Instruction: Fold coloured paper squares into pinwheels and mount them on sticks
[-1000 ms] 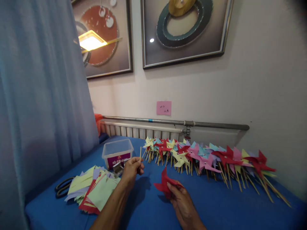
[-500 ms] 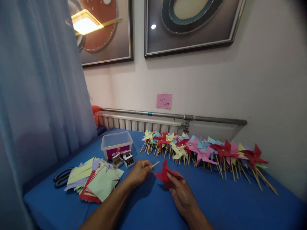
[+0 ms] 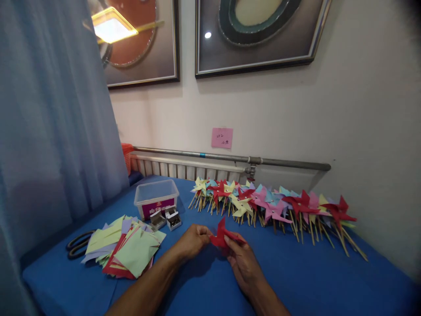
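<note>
Both hands meet over the blue table near its front middle. My right hand (image 3: 241,259) pinches a red paper pinwheel (image 3: 222,235) from below and the right. My left hand (image 3: 194,239) is closed with its fingertips against the pinwheel's left side; the thin wooden stick it holds is hidden behind the paper. A long row of finished pinwheels (image 3: 269,206) in red, pink, yellow and blue lies on sticks just beyond the hands.
A pile of cut coloured paper (image 3: 126,245) lies at the left, with black scissors (image 3: 77,244) beside it. A clear plastic tub (image 3: 156,202) and two small metal boxes (image 3: 166,218) sit behind the pile. A curtain (image 3: 49,131) hangs at left; a radiator pipe (image 3: 230,159) runs along the wall.
My left hand brought the wooden stick from upright down and rightward until it met the red pinwheel. My right hand lifted the pinwheel slightly toward it.
</note>
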A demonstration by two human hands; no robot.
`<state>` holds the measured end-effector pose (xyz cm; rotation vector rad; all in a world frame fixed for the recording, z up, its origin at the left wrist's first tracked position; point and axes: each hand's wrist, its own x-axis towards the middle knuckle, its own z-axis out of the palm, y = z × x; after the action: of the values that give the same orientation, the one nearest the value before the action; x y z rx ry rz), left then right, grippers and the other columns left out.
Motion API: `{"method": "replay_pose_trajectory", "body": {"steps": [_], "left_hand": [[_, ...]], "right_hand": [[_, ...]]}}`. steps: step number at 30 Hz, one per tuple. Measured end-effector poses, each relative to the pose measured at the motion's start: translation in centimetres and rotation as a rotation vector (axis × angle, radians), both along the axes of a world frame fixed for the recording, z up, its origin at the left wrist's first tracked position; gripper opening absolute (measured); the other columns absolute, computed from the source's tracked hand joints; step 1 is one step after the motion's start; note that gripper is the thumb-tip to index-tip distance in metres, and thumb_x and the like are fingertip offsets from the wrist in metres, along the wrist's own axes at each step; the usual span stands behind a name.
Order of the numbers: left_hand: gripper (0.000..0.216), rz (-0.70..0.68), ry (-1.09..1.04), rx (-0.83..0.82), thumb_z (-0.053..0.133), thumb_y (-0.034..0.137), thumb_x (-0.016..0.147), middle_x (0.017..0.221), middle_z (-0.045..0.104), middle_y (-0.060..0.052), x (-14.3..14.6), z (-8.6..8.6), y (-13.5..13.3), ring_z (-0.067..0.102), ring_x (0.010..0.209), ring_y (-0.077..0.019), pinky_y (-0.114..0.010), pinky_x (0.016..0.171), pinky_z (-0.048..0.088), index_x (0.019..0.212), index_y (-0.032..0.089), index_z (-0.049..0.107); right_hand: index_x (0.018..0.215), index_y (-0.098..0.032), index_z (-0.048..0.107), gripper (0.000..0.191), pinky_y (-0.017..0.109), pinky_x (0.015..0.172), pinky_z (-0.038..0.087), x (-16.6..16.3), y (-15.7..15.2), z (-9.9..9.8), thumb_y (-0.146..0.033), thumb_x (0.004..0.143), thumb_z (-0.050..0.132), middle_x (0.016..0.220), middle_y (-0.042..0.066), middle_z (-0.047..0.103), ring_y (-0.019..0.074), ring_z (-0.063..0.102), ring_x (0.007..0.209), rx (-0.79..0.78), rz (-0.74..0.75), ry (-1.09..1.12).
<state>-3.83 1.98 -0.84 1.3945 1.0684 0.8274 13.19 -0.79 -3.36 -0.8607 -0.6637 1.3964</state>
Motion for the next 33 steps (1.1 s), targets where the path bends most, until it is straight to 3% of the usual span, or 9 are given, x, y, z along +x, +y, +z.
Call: {"method": "replay_pose_trajectory", "body": {"steps": [8,33], "left_hand": [[0.019,0.002,0.019,-0.017,0.066,0.035,0.072,0.047,0.041,0.008,0.50,0.70,-0.64,0.026,0.046,-0.0082,-0.026,0.048,0.016,0.065,0.020,0.057],[0.023,-0.047,0.075,0.019,0.059,0.041,0.070,0.047,0.043,0.006,0.38,0.33,-0.93,0.030,0.044,-0.0086,-0.027,0.048,0.018,0.062,0.022,0.048]], "right_hand": [[0.079,-0.021,0.078,0.043,0.028,0.070,0.049,0.04,-0.03,-0.08,-0.039,0.048,0.103,0.077,0.000,0.076,0.0177,0.066,0.074,0.004,0.018,0.005],[0.077,-0.020,0.077,0.039,0.030,0.067,0.048,0.04,-0.05,-0.09,-0.034,0.050,0.101,0.073,0.001,0.075,0.0184,0.065,0.069,0.018,0.002,0.029]]}}
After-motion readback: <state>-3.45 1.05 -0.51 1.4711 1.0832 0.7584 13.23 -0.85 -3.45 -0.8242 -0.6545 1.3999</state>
